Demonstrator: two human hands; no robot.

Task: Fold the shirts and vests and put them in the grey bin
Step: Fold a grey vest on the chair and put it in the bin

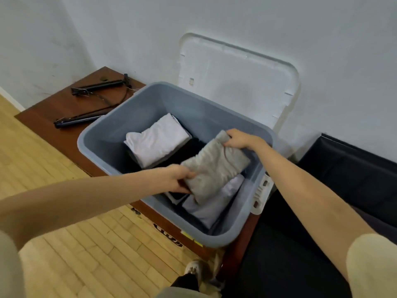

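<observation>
While the left hand (179, 177) and right hand (238, 139) pinch opposite ends, the folded beige-grey cloth garment (214, 166) hangs inside the grey plastic bin (101, 134).

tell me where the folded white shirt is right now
In the head view the folded white shirt lies inside the grey bin, toward its far left side, on dark clothes and left of the folded grey garment both hands hold.
</observation>
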